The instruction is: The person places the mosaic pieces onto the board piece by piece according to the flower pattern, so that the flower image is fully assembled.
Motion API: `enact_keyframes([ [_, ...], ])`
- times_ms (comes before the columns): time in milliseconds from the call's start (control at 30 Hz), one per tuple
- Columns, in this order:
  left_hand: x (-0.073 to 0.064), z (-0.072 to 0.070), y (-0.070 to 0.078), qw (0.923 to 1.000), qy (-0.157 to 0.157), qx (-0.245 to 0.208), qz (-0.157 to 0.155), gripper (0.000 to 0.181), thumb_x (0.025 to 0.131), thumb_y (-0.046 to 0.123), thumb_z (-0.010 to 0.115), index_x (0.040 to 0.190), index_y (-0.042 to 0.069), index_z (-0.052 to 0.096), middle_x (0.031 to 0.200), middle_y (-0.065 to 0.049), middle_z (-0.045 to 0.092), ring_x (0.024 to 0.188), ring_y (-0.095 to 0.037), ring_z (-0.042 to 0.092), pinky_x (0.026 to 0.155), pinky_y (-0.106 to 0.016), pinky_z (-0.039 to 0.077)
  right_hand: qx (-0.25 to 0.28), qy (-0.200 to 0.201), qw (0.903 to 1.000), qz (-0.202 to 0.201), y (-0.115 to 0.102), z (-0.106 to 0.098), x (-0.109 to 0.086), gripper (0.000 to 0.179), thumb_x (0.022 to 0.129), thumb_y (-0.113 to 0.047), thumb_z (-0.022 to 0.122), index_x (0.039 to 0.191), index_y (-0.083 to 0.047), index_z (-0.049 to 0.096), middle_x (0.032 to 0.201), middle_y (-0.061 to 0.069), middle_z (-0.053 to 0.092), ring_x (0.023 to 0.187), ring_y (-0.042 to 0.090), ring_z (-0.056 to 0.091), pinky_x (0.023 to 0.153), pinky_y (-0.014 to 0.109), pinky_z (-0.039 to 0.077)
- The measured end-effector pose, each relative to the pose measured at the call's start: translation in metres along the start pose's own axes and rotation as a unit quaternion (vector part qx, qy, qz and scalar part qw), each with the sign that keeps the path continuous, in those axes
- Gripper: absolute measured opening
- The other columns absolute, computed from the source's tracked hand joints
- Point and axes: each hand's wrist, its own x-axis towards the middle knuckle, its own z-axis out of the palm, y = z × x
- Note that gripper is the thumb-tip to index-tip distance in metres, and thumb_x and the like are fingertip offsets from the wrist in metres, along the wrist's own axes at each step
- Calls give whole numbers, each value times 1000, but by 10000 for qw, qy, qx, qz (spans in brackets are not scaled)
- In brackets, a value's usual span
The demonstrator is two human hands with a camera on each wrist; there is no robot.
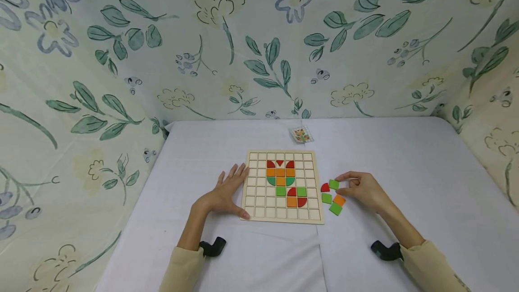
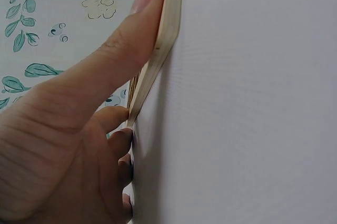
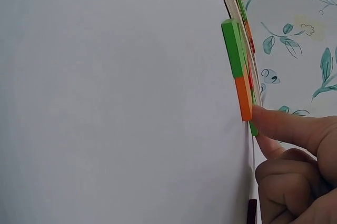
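Observation:
A square wooden grid board (image 1: 255, 199) lies on the white-covered table. Coloured tiles sit in its cells: red pieces at the top, an orange cross of squares (image 1: 280, 172), green quarter rounds, and green, red and orange ones lower right. My left hand (image 1: 223, 195) rests spread along the board's left edge, thumb (image 2: 129, 40) at the near corner. Beyond the right edge, the thumb and index finger of my right hand (image 1: 365, 189) pinch a green square tile (image 1: 334, 184). Close by lie a red quarter-round tile (image 1: 325, 187), an orange square (image 1: 339, 200) and two more green squares (image 1: 335, 209).
Behind the board lies a small picture card (image 1: 302, 134) with a tile pattern on it. Floral cloth (image 1: 259, 57) hangs at the back and sides of the table. Black wrist cameras (image 1: 215, 247) sit at both sleeves.

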Motion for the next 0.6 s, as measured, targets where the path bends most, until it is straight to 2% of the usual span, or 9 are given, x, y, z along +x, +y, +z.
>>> enact_keyframes([
  [367,1,-1,0,10000,-21,6,9,142,65,51,96,168,15,5,176,-5,-6,163,-29,-13,131,-59,-10,-51,12,9999,-116,-6,1,1,40,88,-14,79,123,3,69,62,-3,35,56,11,34,49,23,26],
  [600,0,-1,0,10000,-23,-31,-13,143,64,50,97,168,15,5,176,-6,-6,163,-29,-13,131,-60,-10,50,-23,9997,-244,-26,8,-1,35,91,-14,78,122,1,71,62,-2,31,57,13,33,51,27,27],
])
